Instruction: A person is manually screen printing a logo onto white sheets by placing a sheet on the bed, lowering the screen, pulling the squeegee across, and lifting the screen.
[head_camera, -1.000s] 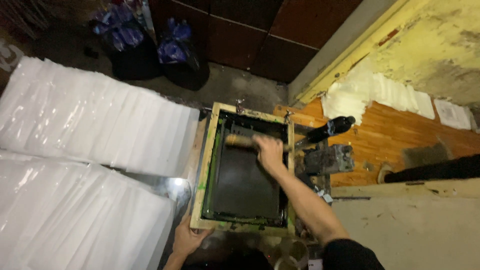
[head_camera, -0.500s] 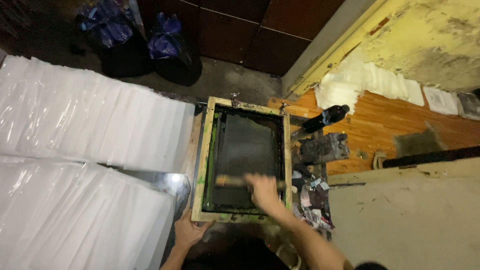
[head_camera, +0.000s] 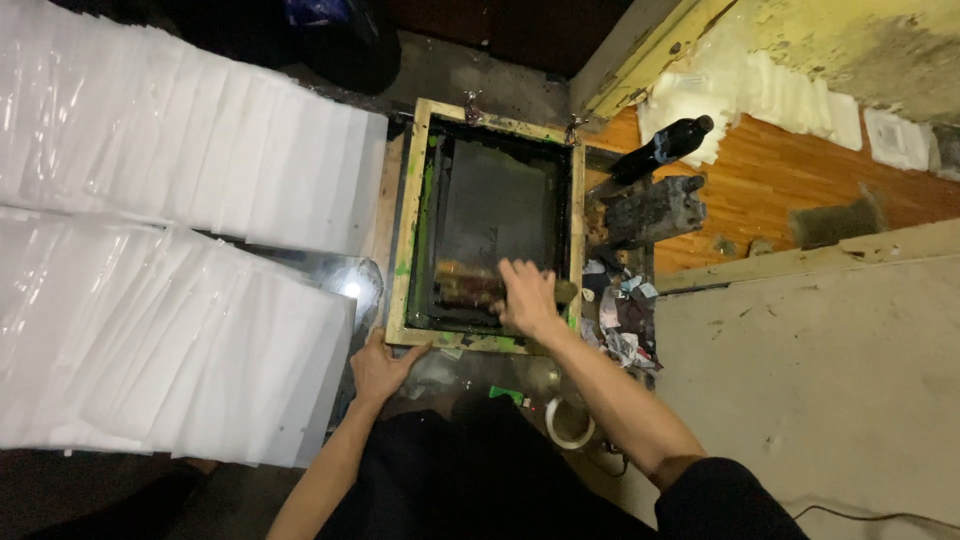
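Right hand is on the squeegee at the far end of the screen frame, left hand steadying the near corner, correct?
Not quite. In the head view the right hand holds the squeegee at the near end of the screen frame. The left hand does steady the near corner.

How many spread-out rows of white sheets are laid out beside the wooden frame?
2. One row of white sheets fans across the upper left, reaching the wooden frame. A second row lies below it, nearer the person's left hand. More may lie beyond the picture's edge.

Dim room: orange wood floor (head_camera: 800, 185), stained yellowish wall (head_camera: 860, 40), pale board (head_camera: 800, 380).
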